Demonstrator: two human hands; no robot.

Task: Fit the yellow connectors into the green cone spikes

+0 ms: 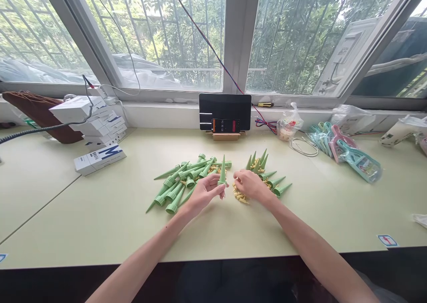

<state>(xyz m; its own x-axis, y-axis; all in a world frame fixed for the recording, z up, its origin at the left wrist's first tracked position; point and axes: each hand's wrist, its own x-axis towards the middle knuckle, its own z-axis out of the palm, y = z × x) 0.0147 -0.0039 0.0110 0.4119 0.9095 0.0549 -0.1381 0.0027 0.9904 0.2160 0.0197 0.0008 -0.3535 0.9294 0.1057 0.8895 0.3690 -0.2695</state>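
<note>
A: where's the green spike (222, 173) rn?
B: pinched in the left hand (206, 190), tip up, just left of the yellow pile (240, 197). spike heap (171, 208)'s further left of it. right hand (250, 184)'s at that pile, fingers curled, can't tell if they're gripping anything

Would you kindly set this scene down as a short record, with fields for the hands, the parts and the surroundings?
Left hand: holds one green spike, tip up
Right hand: at the small yellow pieces; fingertips' grasp unclear
Left pile: loose green spikes
Right group: more green spikes
Surface: pale table
Behind: phone before a dark screen
</note>
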